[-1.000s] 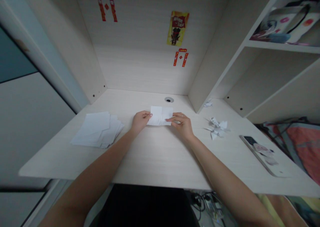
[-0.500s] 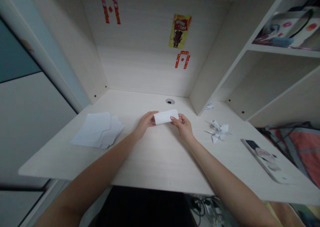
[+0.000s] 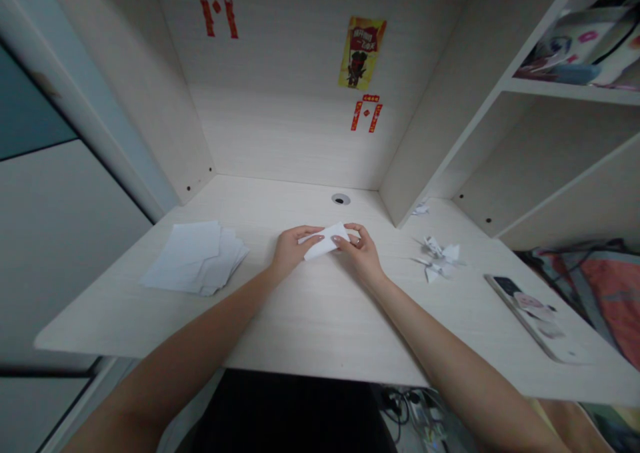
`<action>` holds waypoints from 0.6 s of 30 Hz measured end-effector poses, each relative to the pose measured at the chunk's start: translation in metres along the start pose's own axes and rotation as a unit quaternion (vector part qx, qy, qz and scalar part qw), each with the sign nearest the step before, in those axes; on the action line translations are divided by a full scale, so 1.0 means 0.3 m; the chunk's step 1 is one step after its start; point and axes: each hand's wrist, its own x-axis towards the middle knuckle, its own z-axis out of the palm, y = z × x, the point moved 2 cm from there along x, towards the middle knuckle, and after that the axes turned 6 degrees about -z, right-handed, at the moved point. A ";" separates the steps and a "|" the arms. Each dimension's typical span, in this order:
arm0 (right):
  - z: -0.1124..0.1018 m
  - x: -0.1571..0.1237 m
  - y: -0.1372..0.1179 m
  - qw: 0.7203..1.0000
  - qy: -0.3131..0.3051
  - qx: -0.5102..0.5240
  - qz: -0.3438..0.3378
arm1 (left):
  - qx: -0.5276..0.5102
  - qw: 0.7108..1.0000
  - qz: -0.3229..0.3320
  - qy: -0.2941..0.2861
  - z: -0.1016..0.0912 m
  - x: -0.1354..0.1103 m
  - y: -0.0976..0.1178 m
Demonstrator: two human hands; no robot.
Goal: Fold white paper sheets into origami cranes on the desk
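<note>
A folded piece of white paper [image 3: 326,241] is held between my two hands, over the middle of the desk. My left hand [image 3: 295,248] grips its left end, thumb on the near face and fingers behind. At the other end my right hand [image 3: 361,248] pinches it, thumb in front and fingers at the back edge. The paper tilts up to the right. To the left lies a loose stack of white paper sheets [image 3: 193,256]. Several small folded white paper pieces [image 3: 437,256] rest in a cluster to the right.
A phone [image 3: 533,316] lies on the right part of the desk [image 3: 320,333]. Behind the hands is a round cable hole [image 3: 341,200]. An upright divider [image 3: 420,153] stands at the back right, with shelves beyond. Folded fabric [image 3: 595,286] sits past the right edge.
My left thumb has come onto the front of the paper. The paper now tilts more, and my right hand has shifted slightly left along it. The head view has moved a little.
</note>
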 end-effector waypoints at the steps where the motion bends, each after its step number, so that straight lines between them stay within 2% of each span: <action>1: -0.001 0.001 0.000 1.000 0.009 -0.006 0.001 | 0.013 1.000 0.007 0.004 -0.001 0.000 0.000; 8: -0.019 0.012 0.012 0.998 0.055 -0.020 0.000 | 0.054 0.998 0.005 0.025 -0.001 -0.005 0.001; 18: -0.022 0.015 0.020 0.997 0.063 0.001 0.033 | 0.053 0.998 -0.014 0.041 -0.004 -0.004 -0.008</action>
